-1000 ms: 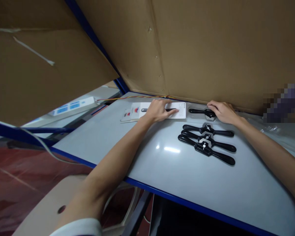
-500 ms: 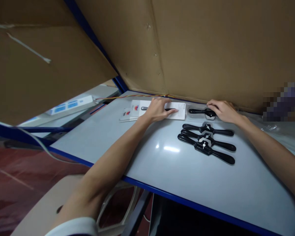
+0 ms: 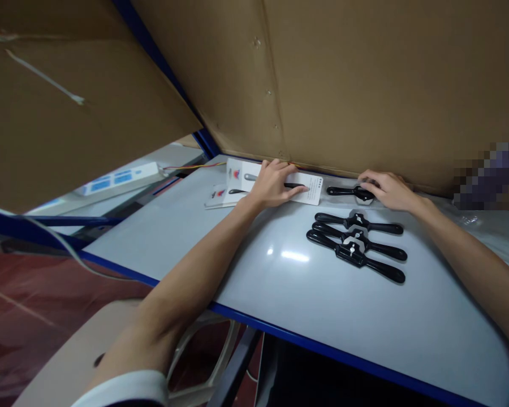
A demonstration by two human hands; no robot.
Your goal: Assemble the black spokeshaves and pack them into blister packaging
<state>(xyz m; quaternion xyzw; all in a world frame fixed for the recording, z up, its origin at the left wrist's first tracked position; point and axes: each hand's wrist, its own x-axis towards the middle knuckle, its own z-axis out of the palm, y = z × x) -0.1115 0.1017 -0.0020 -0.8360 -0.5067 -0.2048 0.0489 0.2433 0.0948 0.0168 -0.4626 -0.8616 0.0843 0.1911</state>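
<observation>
My left hand [image 3: 274,183] grips the top white printed card [image 3: 311,189] of a small stack at the far side of the grey table [image 3: 280,282]; the card's left end is lifted off the card below [image 3: 218,196]. My right hand [image 3: 388,189] rests with curled fingers on a black two-handled tool [image 3: 348,191] lying in a clear plastic tray by the cardboard wall. Three more black two-handled tools [image 3: 358,243] lie side by side just in front of it.
Brown cardboard sheets [image 3: 365,85] wall the table at the back and overhang the left. A white power strip [image 3: 119,181] and twisted orange wire lie at far left. Clear plastic packaging [image 3: 470,217] sits at the right. A beige chair [image 3: 80,362] stands below the blue table edge.
My left hand has lifted the left end of the top card, exposing the card under it. My right hand has stayed on the boxed tool.
</observation>
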